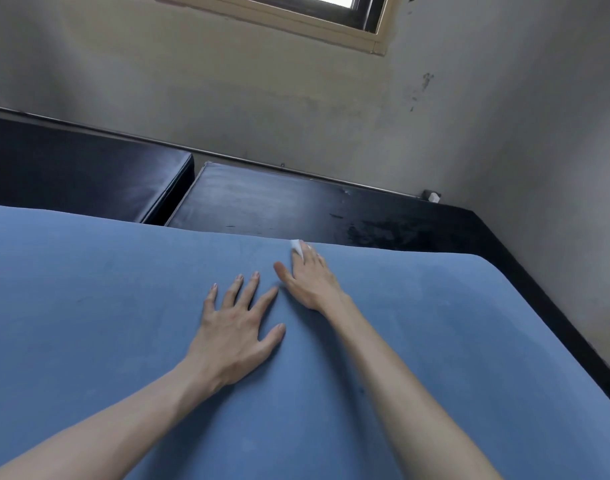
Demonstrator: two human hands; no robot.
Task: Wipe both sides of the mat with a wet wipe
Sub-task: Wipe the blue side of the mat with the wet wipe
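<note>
A large blue mat (pixel 89 323) fills the lower part of the head view, its far edge curving across the middle. My left hand (pixel 236 327) lies flat on the mat with its fingers spread and nothing in it. My right hand (pixel 308 278) reaches further, close to the mat's far edge, and presses a white wet wipe (pixel 296 246) down on the mat. Only a small corner of the wipe shows past the fingertips; the rest is hidden under the hand.
Beyond the mat lie two black padded mats (pixel 262 199) (pixel 71 168) along a grey wall (pixel 227 109). A dark strip (pixel 525 271) runs by the right wall. A window frame (pixel 365 36) sits high up.
</note>
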